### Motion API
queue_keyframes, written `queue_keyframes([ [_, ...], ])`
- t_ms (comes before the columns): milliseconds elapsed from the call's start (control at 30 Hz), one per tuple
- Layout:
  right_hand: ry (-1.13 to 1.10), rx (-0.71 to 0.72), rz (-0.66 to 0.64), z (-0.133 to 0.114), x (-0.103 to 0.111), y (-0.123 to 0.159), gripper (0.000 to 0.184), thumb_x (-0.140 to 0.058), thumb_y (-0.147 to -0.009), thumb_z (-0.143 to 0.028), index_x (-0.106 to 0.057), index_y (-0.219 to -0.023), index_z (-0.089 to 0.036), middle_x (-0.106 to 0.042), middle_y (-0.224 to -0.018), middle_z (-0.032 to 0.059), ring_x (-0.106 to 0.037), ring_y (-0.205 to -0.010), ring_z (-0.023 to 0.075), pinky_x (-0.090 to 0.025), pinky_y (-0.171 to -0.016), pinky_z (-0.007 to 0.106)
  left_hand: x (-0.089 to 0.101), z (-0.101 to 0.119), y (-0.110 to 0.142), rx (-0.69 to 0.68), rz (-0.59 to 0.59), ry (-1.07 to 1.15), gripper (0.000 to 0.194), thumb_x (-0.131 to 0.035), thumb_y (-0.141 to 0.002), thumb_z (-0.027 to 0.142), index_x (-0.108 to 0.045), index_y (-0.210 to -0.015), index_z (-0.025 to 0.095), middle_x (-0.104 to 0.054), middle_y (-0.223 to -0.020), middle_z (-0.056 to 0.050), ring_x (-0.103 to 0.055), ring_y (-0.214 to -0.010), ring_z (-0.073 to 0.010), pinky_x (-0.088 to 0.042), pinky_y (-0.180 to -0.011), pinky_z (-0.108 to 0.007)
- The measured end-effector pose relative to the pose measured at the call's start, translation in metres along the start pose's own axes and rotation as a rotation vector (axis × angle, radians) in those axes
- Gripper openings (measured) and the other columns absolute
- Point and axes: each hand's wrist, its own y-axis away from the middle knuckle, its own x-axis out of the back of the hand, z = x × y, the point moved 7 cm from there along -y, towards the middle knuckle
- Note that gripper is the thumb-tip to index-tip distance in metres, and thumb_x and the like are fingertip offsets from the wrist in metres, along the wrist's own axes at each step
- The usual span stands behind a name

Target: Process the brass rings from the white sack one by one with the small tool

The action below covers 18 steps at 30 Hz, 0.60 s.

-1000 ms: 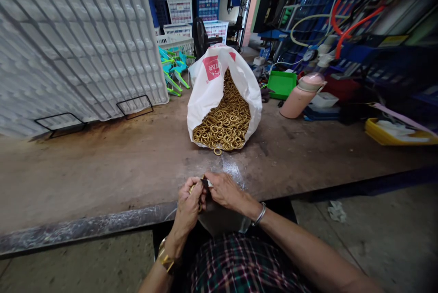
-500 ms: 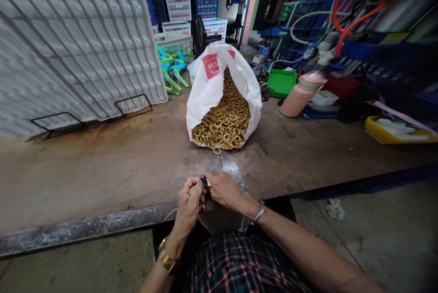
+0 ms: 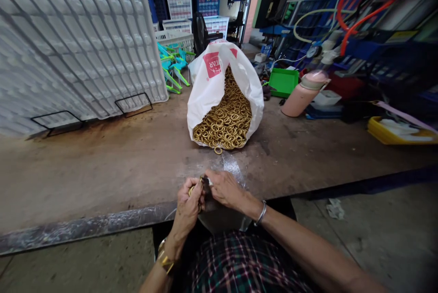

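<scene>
- The left hand (image 3: 187,202) was curled around smooth, gold-coloured metal rings (image 3: 191,190); the exact count was hidden.
- The right hand (image 3: 227,190) gripped one small dark-and-white piece (image 3: 205,180), shape unclear, beside the left hand.
- One creased white plastic bag (image 3: 204,97) rested open on the scuffed brown worktop (image 3: 119,170), filled with similar rings (image 3: 226,124).
- One loose ring (image 3: 218,153) lay at the bag's mouth.

rings (image 3: 226,125): gold | bag (image 3: 205,99): white, red-printed | bottle (image 3: 299,99): pink | tray (image 3: 284,82): green | garment (image 3: 239,265): dark plaid
</scene>
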Motion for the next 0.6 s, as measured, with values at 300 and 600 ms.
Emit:
queue_keyframes([
  [300,0.011,0.021,-0.023,-0.0093,-0.0036,0.0004,0.021,-0.039,-0.081,-0.014,-0.050,-0.098,-0.015,-0.065,-0.086,0.0082,-0.060,-0.076,0.0193,-0.032,-0.061,0.026,0.0012,-0.0008,0.0005,-0.006,0.017,-0.056,0.030,-0.052,-0.079,0.047,-0.046,-0.074,0.018,-0.044,-0.050,0.008,-0.038,-0.040,-0.0053,-0.032,-0.039,-0.016],
  [600,0.049,-0.005,-0.057,-0.0093,-0.0087,-0.0003,0.024,-0.036,-0.083,-0.016,-0.049,-0.103,-0.015,-0.064,-0.086,0.0098,-0.060,-0.081,0.0207,-0.036,-0.066,0.027,0.0026,-0.0024,-0.0025,-0.021,0.034,-0.092,0.029,-0.051,-0.079,0.046,-0.045,-0.072,0.018,-0.042,-0.049,0.007,-0.037,-0.040,-0.0059,-0.033,-0.038,-0.016],
])
